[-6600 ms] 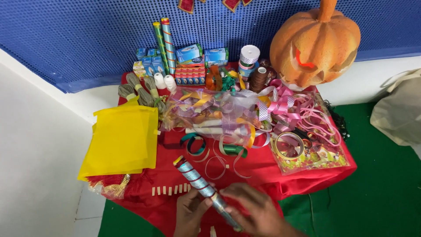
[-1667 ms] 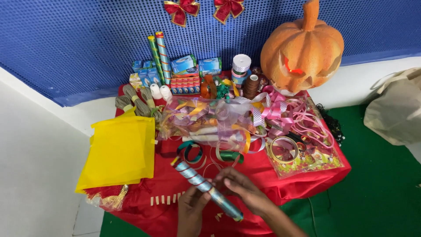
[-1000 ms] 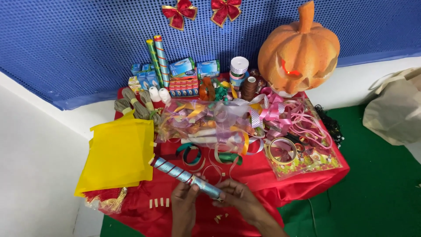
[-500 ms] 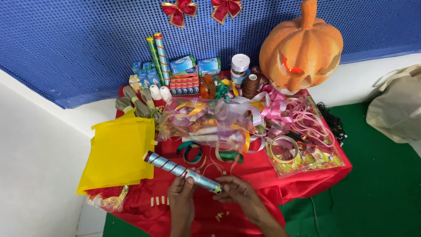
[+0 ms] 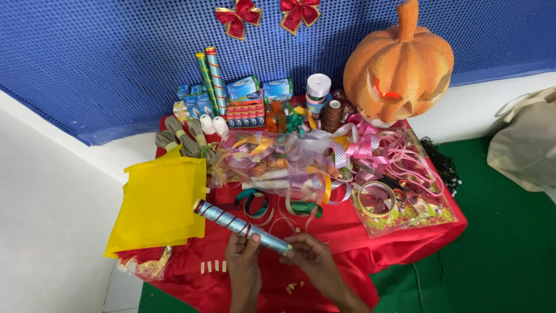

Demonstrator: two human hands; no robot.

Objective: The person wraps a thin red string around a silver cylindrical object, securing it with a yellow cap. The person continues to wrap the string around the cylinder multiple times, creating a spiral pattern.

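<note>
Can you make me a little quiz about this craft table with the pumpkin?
1. True or false: both hands hold the blue tube wound with red thread.
2. What orange thing stands at the back right of the red tablecloth?
3. The yellow paper sheets lie: A) left of the tube, B) under the pumpkin, C) on the green floor.

Key:
1. True: left hand and right hand grip it.
2. A carved pumpkin.
3. A.

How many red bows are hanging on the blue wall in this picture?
2. The left red bow and the right red bow hang side by side at the top of the blue wall, left of the pumpkin. More may hang above the frame.
</note>
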